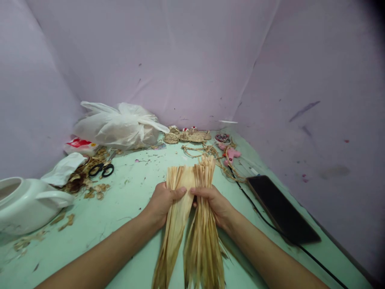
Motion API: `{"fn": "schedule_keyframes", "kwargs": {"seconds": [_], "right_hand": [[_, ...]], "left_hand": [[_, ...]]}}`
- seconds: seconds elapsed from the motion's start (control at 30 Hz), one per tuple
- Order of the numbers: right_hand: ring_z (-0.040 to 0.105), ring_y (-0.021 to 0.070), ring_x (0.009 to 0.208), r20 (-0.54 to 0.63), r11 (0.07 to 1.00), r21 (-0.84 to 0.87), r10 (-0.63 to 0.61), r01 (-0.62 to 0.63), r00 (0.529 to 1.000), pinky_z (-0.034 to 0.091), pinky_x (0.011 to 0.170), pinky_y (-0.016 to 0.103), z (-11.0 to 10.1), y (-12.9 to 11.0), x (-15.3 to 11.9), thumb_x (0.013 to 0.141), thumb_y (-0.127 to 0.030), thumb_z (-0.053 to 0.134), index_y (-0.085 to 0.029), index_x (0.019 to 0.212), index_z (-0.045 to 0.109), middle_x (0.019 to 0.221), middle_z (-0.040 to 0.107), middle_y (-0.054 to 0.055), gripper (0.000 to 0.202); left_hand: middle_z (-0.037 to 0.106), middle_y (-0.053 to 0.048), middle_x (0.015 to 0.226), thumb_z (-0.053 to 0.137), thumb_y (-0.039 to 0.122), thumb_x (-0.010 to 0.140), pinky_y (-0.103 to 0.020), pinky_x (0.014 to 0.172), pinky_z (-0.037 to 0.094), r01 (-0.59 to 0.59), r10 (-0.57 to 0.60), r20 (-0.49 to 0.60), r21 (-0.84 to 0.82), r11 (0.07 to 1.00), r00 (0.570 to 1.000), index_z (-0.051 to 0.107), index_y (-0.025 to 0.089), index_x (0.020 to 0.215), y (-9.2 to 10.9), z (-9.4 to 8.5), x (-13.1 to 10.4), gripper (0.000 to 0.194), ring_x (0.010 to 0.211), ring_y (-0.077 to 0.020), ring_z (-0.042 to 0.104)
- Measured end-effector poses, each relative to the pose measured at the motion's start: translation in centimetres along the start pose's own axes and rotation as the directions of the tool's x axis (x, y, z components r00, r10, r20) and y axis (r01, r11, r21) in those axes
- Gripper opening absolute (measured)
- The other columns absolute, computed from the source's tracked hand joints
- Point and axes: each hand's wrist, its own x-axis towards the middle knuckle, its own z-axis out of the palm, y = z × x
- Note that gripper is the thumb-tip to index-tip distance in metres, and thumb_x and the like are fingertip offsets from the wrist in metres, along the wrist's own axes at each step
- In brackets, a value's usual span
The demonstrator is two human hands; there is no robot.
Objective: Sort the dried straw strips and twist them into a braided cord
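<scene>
While dried strips (177, 218) are clasped in the closed left hand (161, 204) and a thicker bundle (206, 239) in the closed right hand (217, 204), their upper ends (206, 162) beyond the hands are best levelled.

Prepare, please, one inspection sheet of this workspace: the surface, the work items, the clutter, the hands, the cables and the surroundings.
Surface: green table, sprinkled with small specks.
Work items: left bundle, including a wide strip; right bundle, mostly narrow strips; all dry and straw-coloured.
Clutter: at left, jug, scissors, scraps and bag; at the back, woven pieces; at right, phone and pink tool.
Hands: left hand closed on left bundle, right hand on right bundle.
Cables: one black cable, passing the phone.
Surroundings: purple walls, smudged at right.
</scene>
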Motion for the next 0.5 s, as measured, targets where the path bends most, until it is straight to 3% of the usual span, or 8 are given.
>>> {"fn": "schedule_keyframes", "kwargs": {"seconds": [0.17, 0.3, 0.37, 0.5], "right_hand": [[0.048, 0.0056, 0.042, -0.04, 0.998, 0.059, -0.012, 0.014, 0.999, 0.04, 0.038, 0.014, 0.0, -0.8, 0.0, 0.046, -0.01, 0.071, -0.014, 0.059, 0.053, 0.053, 0.058, -0.002, 0.023], [0.048, 0.0066, 0.044, -0.069, 0.988, -0.047, -0.149, 0.146, 0.986, 0.037, 0.038, 0.015, -0.1, -0.9, -0.1, 0.049, -0.018, 0.073, -0.013, 0.063, 0.056, 0.055, 0.058, -0.001, 0.022], [0.052, 0.0093, 0.05, -0.023, 0.973, -0.143, -0.187, 0.181, 0.982, 0.04, 0.042, 0.018, 0.1, -0.7, -0.4, 0.051, -0.023, 0.074, -0.012, 0.066, 0.059, 0.058, 0.059, 0.001, 0.024], [0.052, 0.0102, 0.051, 0.078, 0.955, -0.225, -0.181, 0.195, 0.98, 0.043, 0.048, 0.022, 0.7, -0.1, -0.9, 0.052, -0.028, 0.074, -0.012, 0.069, 0.06, 0.061, 0.06, 0.001, 0.026]], "left_hand": [[0.064, -0.008, 0.064, 0.071, 0.016, 0.051, -0.033, 0.056, 0.049, 0.0, -0.003, -0.103, -0.023, 1.0, 0.995, 0.06, 0.006, 0.085, 0.4, -0.7, 0.6, 0.036, 0.054, -0.0189, 0.059], [0.064, -0.007, 0.064, 0.071, 0.017, 0.051, -0.033, 0.058, 0.049, -0.029, 0.028, -0.203, -0.002, 1.0, 0.979, 0.059, 0.007, 0.087, 0.4, -1.2, 1.0, 0.039, 0.057, -0.0193, 0.06], [0.063, -0.006, 0.064, 0.071, 0.018, 0.052, -0.032, 0.058, 0.049, -0.042, 0.046, -0.191, 0.024, 0.999, 0.981, 0.059, 0.007, 0.086, 0.2, -1.0, 0.9, 0.038, 0.057, -0.0184, 0.059], [0.059, -0.003, 0.056, 0.07, 0.025, 0.055, -0.023, 0.043, 0.041, -0.004, 0.007, -0.057, 0.059, 0.998, 0.998, 0.058, 0.009, 0.073, 0.2, -0.3, 0.4, 0.027, 0.045, -0.0129, 0.053]]}}
